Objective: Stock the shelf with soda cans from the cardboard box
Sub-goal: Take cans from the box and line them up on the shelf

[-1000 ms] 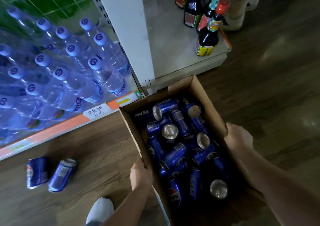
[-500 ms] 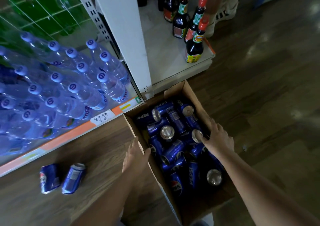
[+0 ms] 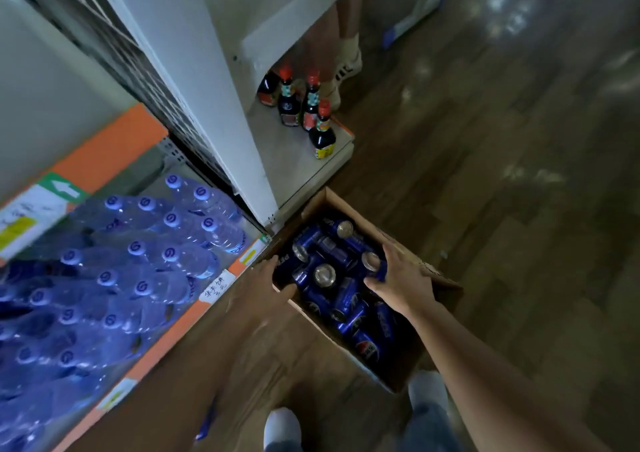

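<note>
The right grip [image 3: 401,278] is curled round a blue soda can [image 3: 374,264] near the far right side of the cardboard box [image 3: 434,280], thumb under it and fingers over its silver top. The left grip [image 3: 272,287] reaches over the box's left wall with finger and thumb spread either side of another can [image 3: 289,267]. It is smeared by motion, so I cannot tell whether it has closed on that can.

The box sits on the wooden floor [image 3: 519,209], its far corner against the foot of the white shelf post [image 3: 221,112]. More blue cans lie jumbled inside, one standing upright [image 3: 324,274] in the middle. To the left, the bottom shelf [image 3: 173,334] with an orange edge is packed with water bottles [image 3: 180,254]. Dark sauce bottles [image 3: 322,135] stand on the low end shelf beyond the box. White shoes [image 3: 282,427] show at the bottom edge.
</note>
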